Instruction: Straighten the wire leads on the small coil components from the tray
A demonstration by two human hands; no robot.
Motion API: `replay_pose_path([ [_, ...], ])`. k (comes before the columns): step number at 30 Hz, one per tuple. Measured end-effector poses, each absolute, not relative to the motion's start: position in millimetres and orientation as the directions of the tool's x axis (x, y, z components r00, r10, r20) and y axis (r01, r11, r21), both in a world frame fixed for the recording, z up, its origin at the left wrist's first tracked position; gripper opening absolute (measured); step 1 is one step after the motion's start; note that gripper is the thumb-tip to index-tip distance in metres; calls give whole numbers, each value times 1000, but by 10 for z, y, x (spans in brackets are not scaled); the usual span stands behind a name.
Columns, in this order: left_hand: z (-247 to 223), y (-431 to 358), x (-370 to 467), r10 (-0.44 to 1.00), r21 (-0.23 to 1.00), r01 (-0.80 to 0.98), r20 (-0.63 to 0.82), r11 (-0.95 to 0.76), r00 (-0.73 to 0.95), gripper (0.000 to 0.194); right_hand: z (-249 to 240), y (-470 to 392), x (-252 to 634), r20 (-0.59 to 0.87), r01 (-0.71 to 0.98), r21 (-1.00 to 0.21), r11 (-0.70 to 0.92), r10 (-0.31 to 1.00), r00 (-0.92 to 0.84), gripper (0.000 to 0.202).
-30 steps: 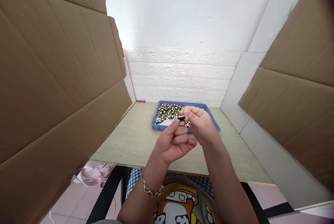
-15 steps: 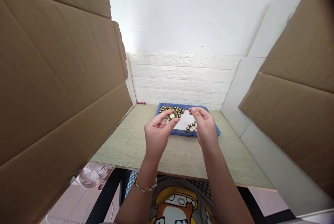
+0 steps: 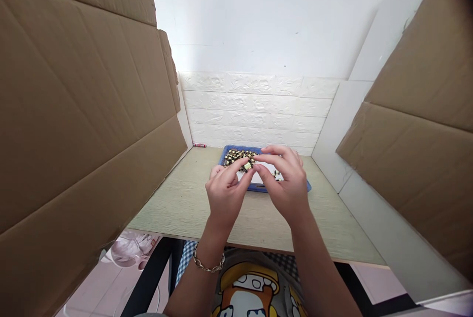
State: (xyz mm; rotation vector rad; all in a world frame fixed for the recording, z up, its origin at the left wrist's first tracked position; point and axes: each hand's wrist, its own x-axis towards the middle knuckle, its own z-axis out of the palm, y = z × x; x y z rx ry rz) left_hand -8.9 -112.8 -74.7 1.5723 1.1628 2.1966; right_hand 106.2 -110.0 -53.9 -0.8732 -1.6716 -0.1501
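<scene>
Holding a small yellow-and-black component (image 3: 247, 165) up before a blue tray (image 3: 252, 188)

Pinching the component between thumb and forefinger of the left hand (image 3: 224, 193), with pale yellow middle and dark ends in sight, and with the other left fingers folded in behind. Holding thumb and forefinger of the right hand (image 3: 288, 186) right at the opposite end of the same piece, with the remaining fingers lifted and loosely curved above. Cannot tell whether gripping there too or merely touching; too small and too close to the fingertips to make out.

Keeping the component raised above the desk (image 3: 177, 203), between both hands and, in the head view, in front of the tray. Facing a heap of similar components (image 3: 238, 155) at the far left of the tray and a smaller cluster (image 3: 277, 175) toward the right, partly hidden by the right hand, with white lining (image 3: 258, 178) between.

Wearing a chain bracelet (image 3: 209, 268) on the left wrist and a grey shirt (image 3: 246, 295) with a cartoon print. Sitting between a left cardboard panel (image 3: 74, 100) and a right cardboard panel (image 3: 417, 110), opposite a white brick-patterned wall (image 3: 258, 100), with a red stick-like object (image 3: 199, 145) at the rear left of the desk.
</scene>
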Motion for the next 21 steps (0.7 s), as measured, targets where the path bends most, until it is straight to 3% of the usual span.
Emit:
replay_pose_path([
  [21, -780, -1120, -66, 500, 593, 464, 805, -658, -320, 16, -635, -1148, 1032, 970, 808, -106, 580, 239, -44, 5],
])
